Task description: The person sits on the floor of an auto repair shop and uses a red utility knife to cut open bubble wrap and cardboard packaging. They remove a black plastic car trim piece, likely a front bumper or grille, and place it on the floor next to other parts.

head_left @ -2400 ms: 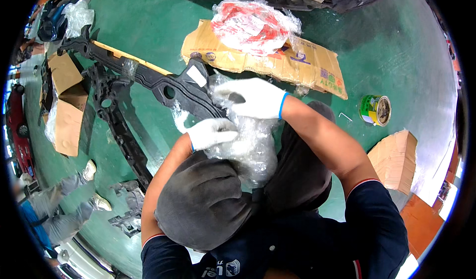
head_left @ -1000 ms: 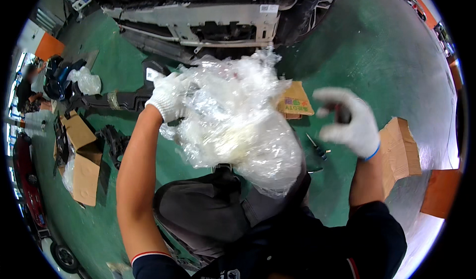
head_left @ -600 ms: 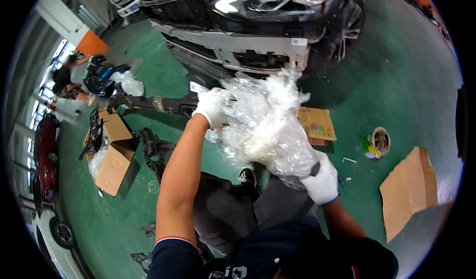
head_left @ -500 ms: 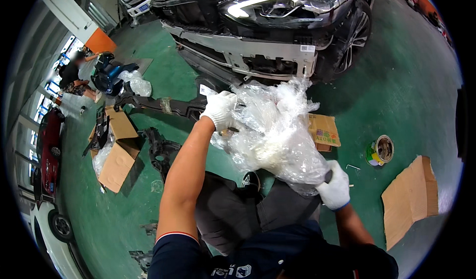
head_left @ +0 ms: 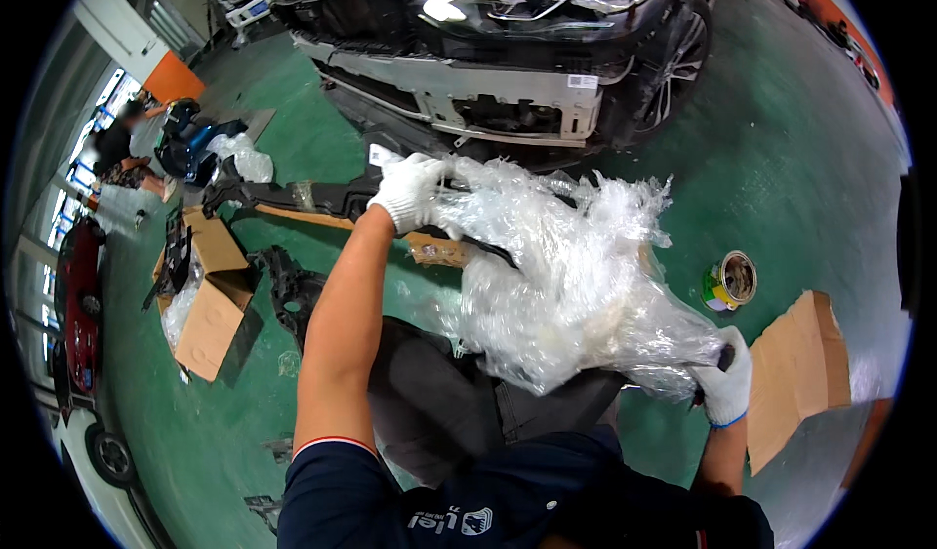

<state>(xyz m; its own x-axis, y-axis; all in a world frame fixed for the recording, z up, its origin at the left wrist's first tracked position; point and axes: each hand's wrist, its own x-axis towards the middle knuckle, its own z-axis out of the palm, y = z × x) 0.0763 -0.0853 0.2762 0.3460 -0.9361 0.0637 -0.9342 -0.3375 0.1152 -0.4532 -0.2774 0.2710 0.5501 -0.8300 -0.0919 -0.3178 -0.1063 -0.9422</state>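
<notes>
Plastic wrap [head_left: 576, 285] between left hand [head_left: 408, 193] and right hand [head_left: 727, 381]. Car [head_left: 468, 85] beyond. Carton [head_left: 217, 329] left on floor [head_left: 185, 442], tin [head_left: 722, 293] right, cardboard sheet [head_left: 795, 373] farther right, nearer than tin.

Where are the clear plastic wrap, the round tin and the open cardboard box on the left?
Clear plastic wrap [head_left: 576, 305]: head view, on its crumpled middle.
Round tin [head_left: 717, 291]: head view, on its green-and-yellow side wall.
Open cardboard box [head_left: 215, 328]: head view, on its lower brown panel.
</notes>
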